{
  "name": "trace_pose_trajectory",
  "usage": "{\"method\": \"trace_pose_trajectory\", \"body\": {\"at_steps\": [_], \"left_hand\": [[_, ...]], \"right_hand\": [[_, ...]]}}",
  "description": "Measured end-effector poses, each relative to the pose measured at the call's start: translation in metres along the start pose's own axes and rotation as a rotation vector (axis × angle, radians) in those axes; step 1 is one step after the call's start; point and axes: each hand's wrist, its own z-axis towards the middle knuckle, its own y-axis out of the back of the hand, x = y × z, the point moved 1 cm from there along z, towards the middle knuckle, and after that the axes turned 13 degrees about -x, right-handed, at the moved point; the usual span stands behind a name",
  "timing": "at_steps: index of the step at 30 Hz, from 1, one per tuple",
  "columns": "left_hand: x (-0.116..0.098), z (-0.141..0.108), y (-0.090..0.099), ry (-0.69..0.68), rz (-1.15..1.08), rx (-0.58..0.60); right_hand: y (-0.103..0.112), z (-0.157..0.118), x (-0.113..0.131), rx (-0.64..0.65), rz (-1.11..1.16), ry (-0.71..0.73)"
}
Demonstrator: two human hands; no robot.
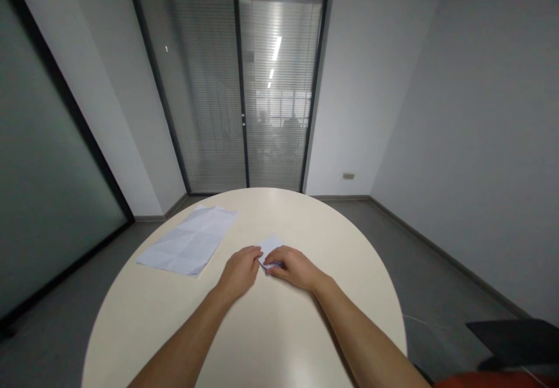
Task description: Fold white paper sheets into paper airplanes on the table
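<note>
folded white paper (271, 242) lies mid-table, small, partly folded; remaining folds cannot be determined. left hand (239, 272), nearly closed, pinches its left edge; right hand (295, 265), curled, grips its right side. creased paper sheet (190, 241) lies spread at left on the round table (262, 341)

Two hands (241, 271) (bare), one round table (271, 330).

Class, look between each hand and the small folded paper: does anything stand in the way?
Nothing visible does: the left hand and right hand both touch the folded paper.
</note>
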Motion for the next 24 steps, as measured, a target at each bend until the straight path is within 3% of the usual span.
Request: {"method": "trace_pose_trajectory", "body": {"at_steps": [10, 17, 24], "left_hand": [[-0.007, 0.002, 0.008, -0.037, -0.041, -0.028], [-0.004, -0.001, 0.005, -0.053, -0.084, 0.007], [0.008, -0.005, -0.007, -0.093, -0.106, -0.013]], "right_hand": [[0.007, 0.002, 0.01, 0.042, -0.012, -0.027], [0.005, 0.001, 0.004, -0.028, -0.085, -0.049], [0.008, -0.003, 0.003, 0.099, -0.187, -0.126]]}}
